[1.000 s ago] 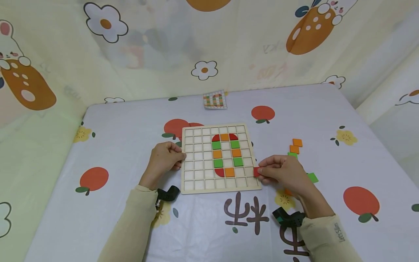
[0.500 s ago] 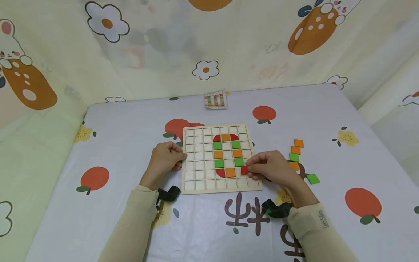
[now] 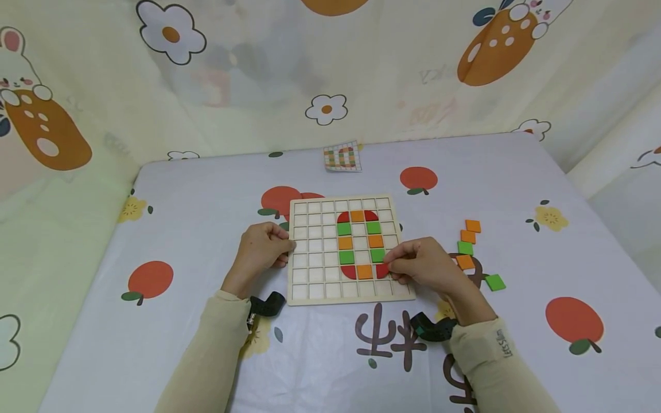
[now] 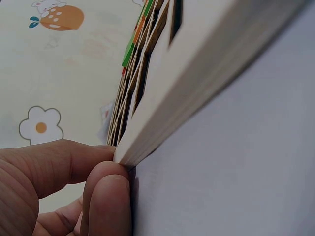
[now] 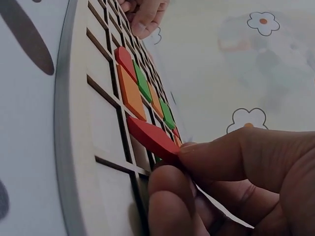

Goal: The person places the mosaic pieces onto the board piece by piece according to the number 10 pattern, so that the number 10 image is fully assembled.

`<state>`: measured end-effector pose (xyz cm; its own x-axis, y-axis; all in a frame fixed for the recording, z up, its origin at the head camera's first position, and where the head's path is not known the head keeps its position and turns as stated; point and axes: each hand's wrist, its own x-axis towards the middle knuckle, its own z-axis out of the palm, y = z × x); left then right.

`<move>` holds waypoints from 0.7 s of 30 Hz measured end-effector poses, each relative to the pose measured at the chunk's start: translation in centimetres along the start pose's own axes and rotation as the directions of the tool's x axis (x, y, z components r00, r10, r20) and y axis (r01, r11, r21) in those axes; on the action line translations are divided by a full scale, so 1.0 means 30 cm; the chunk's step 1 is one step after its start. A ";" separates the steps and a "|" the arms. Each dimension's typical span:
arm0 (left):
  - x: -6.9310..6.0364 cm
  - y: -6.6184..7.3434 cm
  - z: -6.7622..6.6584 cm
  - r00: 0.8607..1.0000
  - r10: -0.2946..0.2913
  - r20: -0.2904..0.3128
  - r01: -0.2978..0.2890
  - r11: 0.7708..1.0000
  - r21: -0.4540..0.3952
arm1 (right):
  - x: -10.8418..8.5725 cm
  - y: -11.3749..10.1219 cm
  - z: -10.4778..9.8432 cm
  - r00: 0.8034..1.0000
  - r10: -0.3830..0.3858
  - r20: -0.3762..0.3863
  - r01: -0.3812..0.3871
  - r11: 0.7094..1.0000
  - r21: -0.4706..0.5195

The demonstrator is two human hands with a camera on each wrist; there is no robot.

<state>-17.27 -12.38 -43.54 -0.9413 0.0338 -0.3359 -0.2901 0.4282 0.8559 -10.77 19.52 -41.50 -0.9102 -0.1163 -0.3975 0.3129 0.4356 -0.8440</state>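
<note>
A wooden grid board [image 3: 314, 261] lies on the table, with red, orange and green tiles set in a ring in its right part. My left hand [image 3: 260, 249] grips the board's left edge; the left wrist view shows the fingers [image 4: 109, 196] against the wooden rim. Between thumb and fingers, my right hand [image 3: 431, 265] pinches a red tile [image 5: 152, 139] with a rounded corner. That tile tilts over a cell at the ring's lower right, beside an orange tile [image 5: 131, 93]. The fingertips cover its near end.
Right of the board lie several loose tiles, among them an orange tile [image 3: 472, 226] and a green tile [image 3: 496, 282]. Behind the board a small patterned card [image 3: 342, 158] rests near the back edge of the table. A printed curtain [image 3: 248, 86] hangs behind.
My right hand has moved left from the board's right edge, bringing the red tile to the ring's lower right corner. The left hand stays on the board's edge.
</note>
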 end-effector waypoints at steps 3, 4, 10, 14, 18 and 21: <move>0.001 0.000 0.002 1.000 0.006 0.003 -0.006 1.000 0.000 | -0.001 0.002 0.003 1.000 0.001 -0.010 -0.001 1.000 0.002; 0.002 0.000 0.002 1.000 0.006 0.004 -0.006 1.000 0.000 | -0.002 0.002 0.003 1.000 0.002 -0.013 -0.002 1.000 0.004; 0.000 0.001 0.002 1.000 -0.001 0.004 0.001 1.000 -0.004 | -0.001 0.009 0.006 1.000 -0.006 -0.018 0.007 1.000 0.020; -0.001 0.003 0.001 1.000 -0.001 -0.003 0.001 1.000 -0.003 | 0.001 0.012 0.008 1.000 -0.015 -0.015 0.016 1.000 0.018; 0.001 0.001 0.000 1.000 -0.004 -0.005 0.004 1.000 0.002 | 0.003 0.013 0.010 1.000 -0.016 -0.012 0.017 1.000 0.024; 0.001 0.000 -0.002 1.000 -0.009 -0.003 0.009 1.000 0.002 | 0.004 0.015 0.012 1.000 -0.020 -0.011 0.020 0.999 0.030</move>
<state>-17.31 -12.43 -43.54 -0.9390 0.0275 -0.3428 -0.2984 0.4306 0.8518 -10.66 19.38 -42.06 -0.9192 -0.1152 -0.3765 0.3024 0.4059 -0.8624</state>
